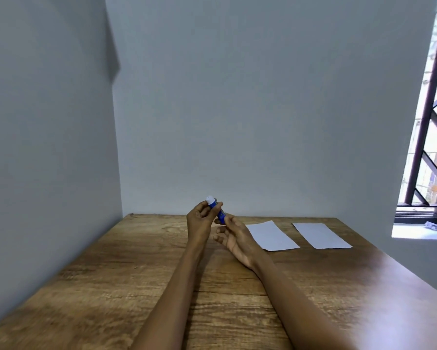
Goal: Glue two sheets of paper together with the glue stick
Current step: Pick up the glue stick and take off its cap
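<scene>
Two paper sheets [271,236] [321,235] lie side by side on the table [111,274], right of the hands.

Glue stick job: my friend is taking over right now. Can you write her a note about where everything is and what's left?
Left hand: grips the top end of the glue stick, by its white cap.
Right hand: pinches the stick's bottom end.
The stick is held in the air above the table.
Two sheets lie flat, side by side and apart, to the right: near sheet, far sheet.
Done: stick picked up. No glue shows on either sheet.
Left: uncap, spread glue on one sheet, lay the other on top, press.
</scene>
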The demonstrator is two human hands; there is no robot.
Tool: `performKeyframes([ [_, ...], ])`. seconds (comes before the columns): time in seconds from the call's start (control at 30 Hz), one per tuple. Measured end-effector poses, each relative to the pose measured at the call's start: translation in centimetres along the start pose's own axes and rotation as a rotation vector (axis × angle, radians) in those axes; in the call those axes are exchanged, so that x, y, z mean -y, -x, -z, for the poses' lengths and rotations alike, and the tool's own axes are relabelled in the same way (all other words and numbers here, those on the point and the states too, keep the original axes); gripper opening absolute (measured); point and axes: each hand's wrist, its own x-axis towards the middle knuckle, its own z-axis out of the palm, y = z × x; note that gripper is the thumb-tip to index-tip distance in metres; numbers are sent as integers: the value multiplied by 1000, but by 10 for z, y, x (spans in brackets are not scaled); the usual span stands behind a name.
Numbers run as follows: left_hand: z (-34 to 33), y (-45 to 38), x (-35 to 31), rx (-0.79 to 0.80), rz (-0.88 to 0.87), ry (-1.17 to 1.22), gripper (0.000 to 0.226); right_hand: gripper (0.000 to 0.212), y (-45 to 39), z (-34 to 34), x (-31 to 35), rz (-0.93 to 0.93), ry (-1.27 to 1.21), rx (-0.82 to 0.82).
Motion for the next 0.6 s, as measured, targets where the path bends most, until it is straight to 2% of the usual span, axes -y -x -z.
performKeyframes([
  [0.2,3,-1,0,-43,13,30,15,28,-1,-3,-5,9,145,15],
  [0.3,2,-1,0,2,20,8,22,35,2,-3,-1,-56,175,3],
  [0.43,-9,4,-1,74,11,-33,18,47,0,0,2,-150,137,-85],
  [0.5,-10,6,1,58,4,-42,17,46,0,1,1,-152,113,-79],
  [0.6,-3,3,2,-4,-3,-61,21,33,-1,0,-2,-121,41,-11],
])
